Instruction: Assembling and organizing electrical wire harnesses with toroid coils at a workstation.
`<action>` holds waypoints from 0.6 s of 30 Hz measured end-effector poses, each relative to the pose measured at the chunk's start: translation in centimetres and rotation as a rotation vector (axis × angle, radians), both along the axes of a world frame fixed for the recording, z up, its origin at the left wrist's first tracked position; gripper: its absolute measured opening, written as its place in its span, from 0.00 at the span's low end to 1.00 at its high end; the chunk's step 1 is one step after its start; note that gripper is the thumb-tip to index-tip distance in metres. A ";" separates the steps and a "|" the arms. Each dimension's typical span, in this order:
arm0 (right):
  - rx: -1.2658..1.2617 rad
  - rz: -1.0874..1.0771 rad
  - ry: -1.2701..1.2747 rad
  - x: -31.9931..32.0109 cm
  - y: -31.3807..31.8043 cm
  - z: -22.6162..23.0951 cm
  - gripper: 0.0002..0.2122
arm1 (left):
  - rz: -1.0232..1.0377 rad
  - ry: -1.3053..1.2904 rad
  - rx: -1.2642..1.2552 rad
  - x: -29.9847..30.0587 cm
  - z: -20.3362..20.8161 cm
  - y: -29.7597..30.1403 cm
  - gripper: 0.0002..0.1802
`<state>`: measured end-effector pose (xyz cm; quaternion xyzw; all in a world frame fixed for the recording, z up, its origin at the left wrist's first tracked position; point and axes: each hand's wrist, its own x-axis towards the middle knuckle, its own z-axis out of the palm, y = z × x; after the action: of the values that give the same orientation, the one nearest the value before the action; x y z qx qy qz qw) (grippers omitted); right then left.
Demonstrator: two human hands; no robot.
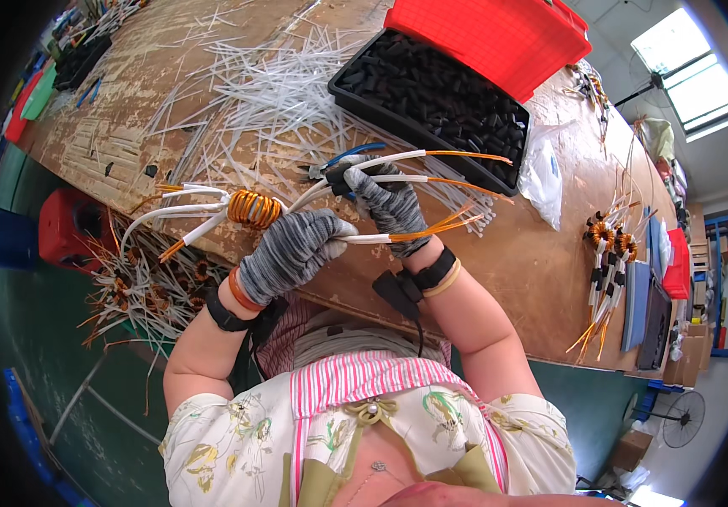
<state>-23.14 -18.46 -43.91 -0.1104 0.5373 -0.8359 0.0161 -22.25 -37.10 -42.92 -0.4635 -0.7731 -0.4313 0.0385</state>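
My left hand, in a grey knitted glove, is closed round a white-sleeved lead of a copper wire coil. The coil hangs just beyond its fingers, above the table's front edge. More white-sleeved leads stretch right from it and end in bare orange-copper strands. My right hand, gloved alike, is closed on what look like small cutters with a blue handle. Their dark jaws point left beside the leads. The right fingers partly hide the tool's body.
A black crate of short black tubes stands beyond my hands, a red crate behind it. White cable ties lie scattered left of it. Finished-looking coils lie at right; more coils are heaped lower left, near a red stool.
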 end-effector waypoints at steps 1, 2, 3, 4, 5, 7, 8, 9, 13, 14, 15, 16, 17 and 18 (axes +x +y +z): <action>0.000 -0.004 0.001 0.0 -0.1 0.0 0.10 | -0.008 -0.006 0.014 -0.1 0.1 0.0 0.09; -0.024 -0.018 0.007 0.1 -0.2 0.0 0.10 | -0.017 -0.012 0.028 -0.1 0.2 0.1 0.09; -0.049 -0.033 0.012 0.1 -0.2 -0.1 0.09 | -0.023 -0.013 0.027 0.0 0.3 0.1 0.09; -0.050 -0.040 0.012 0.4 0.0 -0.1 0.09 | 0.020 -0.083 0.049 0.2 0.4 0.0 0.09; -0.023 -0.067 -0.027 0.9 0.4 0.1 0.09 | 0.062 -0.154 0.072 0.4 0.5 0.0 0.09; 0.172 -0.119 -0.083 2.8 1.4 1.2 0.11 | 0.078 -0.208 0.097 0.5 0.0 -0.1 0.09; 0.174 -0.122 -0.084 3.8 2.2 1.2 0.11 | 0.101 -0.262 0.122 0.4 -0.5 -0.2 0.08; 0.319 -0.017 -0.168 4.8 3.1 1.4 0.14 | 0.107 -0.261 0.131 0.4 -0.8 -0.3 0.09; 0.088 0.157 -0.226 8.1 4.5 0.3 0.24 | 0.101 -0.350 0.154 0.4 -0.5 0.1 0.10; -0.006 0.193 -0.115 8.4 4.3 1.0 0.25 | 0.095 -0.351 0.151 0.5 -0.4 0.1 0.10; 0.016 0.183 -0.067 8.4 4.2 1.7 0.22 | 0.089 -0.329 0.120 0.4 -0.1 0.1 0.10; 0.015 0.175 -0.067 8.7 4.4 2.3 0.22 | 0.084 -0.307 0.089 0.4 0.0 0.1 0.10; 0.050 0.105 -0.136 9.1 4.8 2.8 0.22 | 0.085 -0.321 0.075 0.4 -0.1 0.1 0.10; 0.083 0.038 -0.204 9.4 5.0 3.0 0.23 | 0.079 -0.321 0.072 0.5 -0.1 0.0 0.10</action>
<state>-13.76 -13.51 -40.87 -0.0339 0.5647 -0.8195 0.0911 -21.74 -37.06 -42.99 -0.3562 -0.7709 -0.5255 -0.0518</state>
